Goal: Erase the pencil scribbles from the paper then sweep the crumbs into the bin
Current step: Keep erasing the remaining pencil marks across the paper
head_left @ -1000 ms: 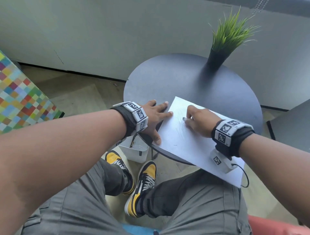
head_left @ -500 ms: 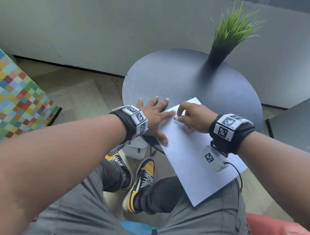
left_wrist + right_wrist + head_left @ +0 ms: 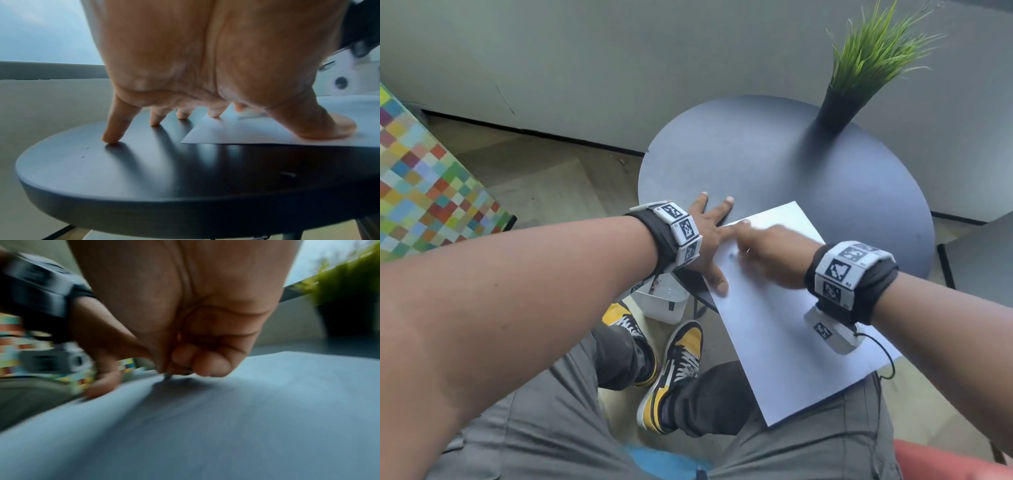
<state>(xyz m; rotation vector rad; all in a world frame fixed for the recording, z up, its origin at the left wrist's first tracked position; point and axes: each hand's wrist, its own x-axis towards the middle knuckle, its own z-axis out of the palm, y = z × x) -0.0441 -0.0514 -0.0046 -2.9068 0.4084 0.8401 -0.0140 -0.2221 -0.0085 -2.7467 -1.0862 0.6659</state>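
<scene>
A white paper (image 3: pixel 791 342) lies on the round dark table (image 3: pixel 756 164) and hangs far over its near edge. My left hand (image 3: pixel 709 240) lies flat with fingers spread. Its thumb and index finger press the paper (image 3: pixel 246 131) near its left edge, while the other fingers rest on the bare tabletop (image 3: pixel 144 162). My right hand (image 3: pixel 767 253) is blurred and curled, close beside the left hand on the paper's far left part. It pinches a small eraser (image 3: pixel 167 377) whose grey tip touches the paper (image 3: pixel 226 418). A white bin (image 3: pixel 667 301) stands on the floor under the table's left edge.
A green plant in a black pot (image 3: pixel 835 109) stands at the table's far right rim. My legs and yellow-black shoes (image 3: pixel 671 370) are below the paper, next to the bin. A multicoloured checkered block (image 3: pixel 431 192) is at the left, a dark surface (image 3: pixel 983 253) at the right.
My right hand has rubbed leftward across the paper, closer to my left hand. The paper now hangs further over the near edge. My left hand stays pressed on the paper's left edge.
</scene>
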